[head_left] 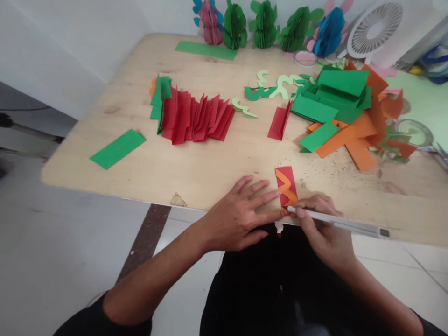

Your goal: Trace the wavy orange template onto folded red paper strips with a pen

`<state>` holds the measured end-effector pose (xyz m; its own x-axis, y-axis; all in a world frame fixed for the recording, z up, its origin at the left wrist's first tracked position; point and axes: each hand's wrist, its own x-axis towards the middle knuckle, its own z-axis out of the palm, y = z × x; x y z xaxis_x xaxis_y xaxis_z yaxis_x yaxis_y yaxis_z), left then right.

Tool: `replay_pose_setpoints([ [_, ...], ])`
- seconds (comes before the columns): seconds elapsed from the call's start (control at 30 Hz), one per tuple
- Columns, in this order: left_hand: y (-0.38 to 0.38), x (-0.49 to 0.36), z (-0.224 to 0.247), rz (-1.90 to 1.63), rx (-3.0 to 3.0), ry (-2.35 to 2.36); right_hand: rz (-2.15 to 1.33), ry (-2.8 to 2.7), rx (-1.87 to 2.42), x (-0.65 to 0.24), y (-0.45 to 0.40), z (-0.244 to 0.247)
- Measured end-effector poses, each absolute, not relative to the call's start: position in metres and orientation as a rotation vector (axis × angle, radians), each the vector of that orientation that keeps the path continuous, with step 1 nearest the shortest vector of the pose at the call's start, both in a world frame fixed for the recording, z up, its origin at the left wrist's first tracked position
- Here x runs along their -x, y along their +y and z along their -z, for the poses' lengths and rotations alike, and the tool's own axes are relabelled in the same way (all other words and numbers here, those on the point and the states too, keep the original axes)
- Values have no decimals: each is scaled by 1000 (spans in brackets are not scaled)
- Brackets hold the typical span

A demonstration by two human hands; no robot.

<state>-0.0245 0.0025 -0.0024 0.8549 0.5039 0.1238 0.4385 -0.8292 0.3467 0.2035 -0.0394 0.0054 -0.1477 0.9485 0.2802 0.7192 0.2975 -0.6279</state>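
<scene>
At the table's front edge lies a red paper rectangle (292, 179) with an orange wavy paper cutout (287, 183) on top of it. My left hand (241, 212) rests flat with its fingers spread, fingertips touching the left side of the cutout. In my right hand (327, 228) is a white pen (345, 223), its tip at the lower end of the cutout. A folded red paper piece (278, 122) stands a little beyond. Farther left, a row of folded red papers (199, 116) sits in accordion shape.
Green folded strips (343, 88) and orange strips (364, 135) are heaped at the right. Pale green wavy cutouts (285, 84) lie mid-table. Green paper (117, 148) lies at left. Behind stand green paper figures (265, 25) and a white fan (376, 28). A tape roll (429, 133) sits far right.
</scene>
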Motion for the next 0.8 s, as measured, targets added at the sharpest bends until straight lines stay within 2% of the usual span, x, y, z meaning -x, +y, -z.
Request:
replay_pose_setpoints([
  [0.8, 1, 23, 0, -292, -2708, 739, -456, -1872, 1532, -204, -39, -3],
])
